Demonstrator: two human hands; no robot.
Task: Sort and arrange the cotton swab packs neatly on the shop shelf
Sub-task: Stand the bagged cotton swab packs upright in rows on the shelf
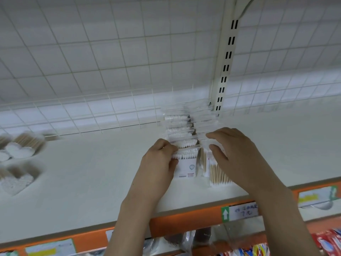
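Observation:
Two rows of clear cotton swab packs run from the wire back grid toward the front of the white shelf (92, 172). The left row (180, 130) stands upright with white swab tips showing. My left hand (158, 163) grips the front pack of that row (187, 163) at its left side. The right row (203, 119) is blurred. My right hand (234, 150) rests with relaxed fingers over that row's front packs, whose wooden sticks (219, 174) show below my palm.
Heart-shaped swab boxes (20, 150) lie blurred at the shelf's far left. A slotted upright post (226, 65) stands behind the rows. The orange shelf edge (184, 222) carries price labels, and packaged goods hang on the shelf below.

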